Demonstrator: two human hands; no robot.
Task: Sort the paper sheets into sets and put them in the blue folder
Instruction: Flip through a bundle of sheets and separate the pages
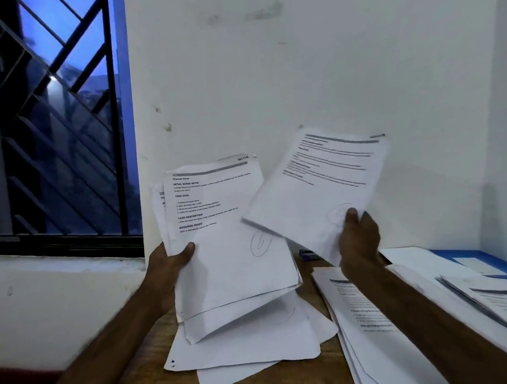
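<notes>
My left hand (pixel 170 262) grips a fanned stack of printed sheets (pixel 228 246) by its left edge, thumb on the front page, held upright above the table. My right hand (pixel 359 239) pinches a single printed sheet (pixel 319 188) at its lower corner, lifted up and to the right of the stack and slightly blurred. A pile of sorted sheets (pixel 368 326) lies on the wooden table (pixel 329 370) under my right forearm. Another set of sheets (pixel 493 299) lies further right. The blue folder (pixel 479 257) lies open at the far right, partly covered by white paper.
A white wall stands close behind the table. A barred window (pixel 54 120) fills the left side, with a sill below it. A small purple object (pixel 308 255) sits on the table behind the held sheets.
</notes>
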